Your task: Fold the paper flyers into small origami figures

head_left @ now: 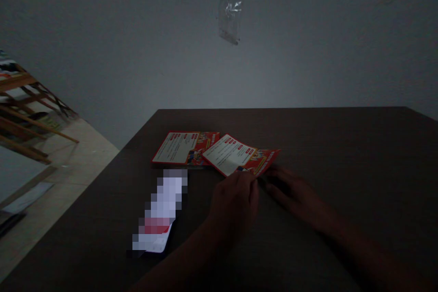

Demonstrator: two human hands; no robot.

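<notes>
A red-bordered printed card with a white text panel is tilted up at an angle, its left end overlapping a similar card. My left hand closes on its near edge, with the fingertips partly hidden. Just right of that card, my right hand rests low over the table with its fingers stretched out and apart, holding nothing. The second card lies flat, perhaps on top of others; I cannot tell how many. To the left of my left hand is a lit phone, its screen blurred out.
Everything lies on a dark wooden table pushed against a grey wall. Clear plastic packets hang on the wall. Beyond the table's left edge, wooden furniture stands on a tiled floor. The room is dim.
</notes>
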